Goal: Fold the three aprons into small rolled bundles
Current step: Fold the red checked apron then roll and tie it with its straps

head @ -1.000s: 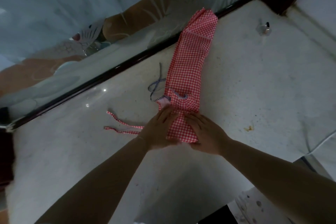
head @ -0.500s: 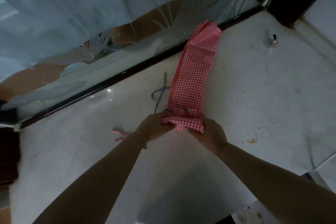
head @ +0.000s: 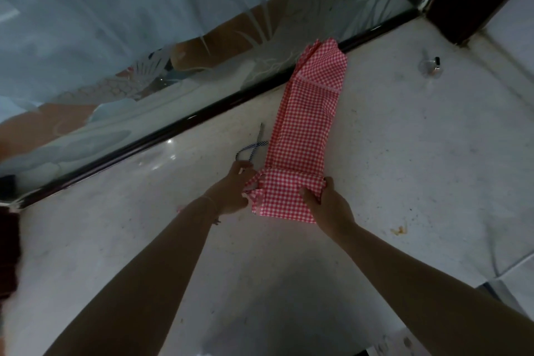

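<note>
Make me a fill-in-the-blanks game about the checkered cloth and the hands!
1. The apron has a red and ____ checked pattern.
2. The left hand and the right hand both grip the apron's ____ end.
3. The blue striped string lies to the ____ of the apron.

Missing words: white; rolled; left

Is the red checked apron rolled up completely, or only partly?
Only partly: the red checked apron lies as a long folded strip, with just its near end rolled between both hands.
</note>
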### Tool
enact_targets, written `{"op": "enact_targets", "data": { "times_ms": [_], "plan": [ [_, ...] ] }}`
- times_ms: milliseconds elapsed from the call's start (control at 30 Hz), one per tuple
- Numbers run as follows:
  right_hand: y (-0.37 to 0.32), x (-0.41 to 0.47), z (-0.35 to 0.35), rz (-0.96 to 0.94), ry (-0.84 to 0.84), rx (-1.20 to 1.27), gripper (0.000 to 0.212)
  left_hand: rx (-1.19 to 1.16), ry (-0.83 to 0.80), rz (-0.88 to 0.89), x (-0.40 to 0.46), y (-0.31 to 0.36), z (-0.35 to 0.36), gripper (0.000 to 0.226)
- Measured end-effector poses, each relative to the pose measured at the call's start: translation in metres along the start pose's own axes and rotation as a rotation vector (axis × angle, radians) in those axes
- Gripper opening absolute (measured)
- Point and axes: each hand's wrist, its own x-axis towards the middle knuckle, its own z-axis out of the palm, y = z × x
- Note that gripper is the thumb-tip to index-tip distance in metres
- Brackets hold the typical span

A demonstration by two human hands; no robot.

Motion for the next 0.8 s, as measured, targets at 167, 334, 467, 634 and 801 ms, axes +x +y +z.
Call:
{"op": "enact_targets", "data": {
  "times_ms": [167, 334, 467, 634, 801],
  "plan": [
    [0.004, -0.001, 0.001, -0.009, 0.043, 0.032, 0.058, 0.019, 0.052, 0.037, 0.018, 0.005, 0.008, 0.034],
    [0.002, 0.000, 0.002, -0.115, 0.278, -0.088, 0.069, -0.033, 0.013, -0.087, 0.024, 0.012, 0.013, 0.032],
    [0.009, 0.013, -0.004, -0.552, 0.355, -0.518, 0.066, -0.048, 0.048, -0.155, 0.023, 0.006, 0.012, 0.029],
    [0.019, 0.014, 0.002, -0.747, -0.005, -0.620, 0.067, 0.048, -0.013, -0.171, 0.023, 0.001, 0.002, 0.031],
    [0.020, 0.015, -0.002, -0.716, -0.106, -0.652, 0.088, 0.094, -0.007, -0.298, 0.021, -0.020, -0.037, 0.022]
  ]
}}
